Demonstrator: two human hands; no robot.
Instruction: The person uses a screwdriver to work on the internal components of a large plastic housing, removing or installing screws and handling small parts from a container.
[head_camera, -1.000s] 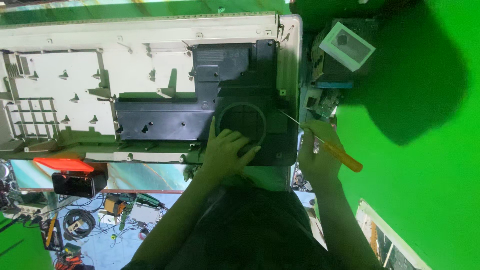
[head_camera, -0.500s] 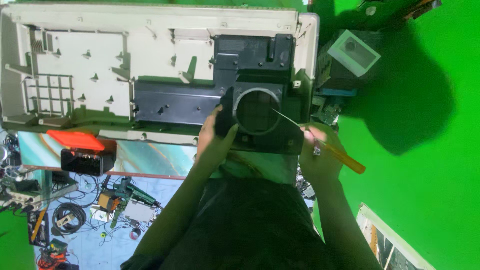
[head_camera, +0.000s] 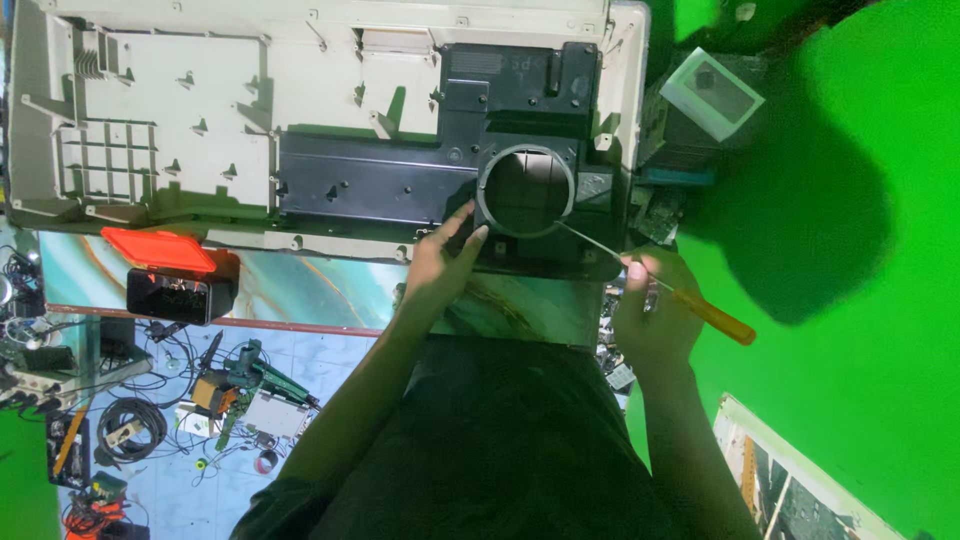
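The left hand (head_camera: 440, 262) rests spread fingers on the black part (head_camera: 520, 150) at seven o'clock of its round hole (head_camera: 525, 190), while the right hand (head_camera: 650, 300) pinches an orange screwdriver (head_camera: 700, 312).

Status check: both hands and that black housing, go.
Left hand on black plastic housing beside its round opening. Right hand grips orange-handled screwdriver, tip at opening's rim. Nothing blocking.

Housing (head_camera: 200, 150): cream moulded plastic, matt. Inner motor cover (head_camera: 400, 180): black plastic, matt, with smooth grey ring (head_camera: 526, 190). Screwdriver (head_camera: 690, 305): thin shiny metal shaft, translucent orange plastic handle. Small box's orange lid (head_camera: 160, 250): glossy plastic.
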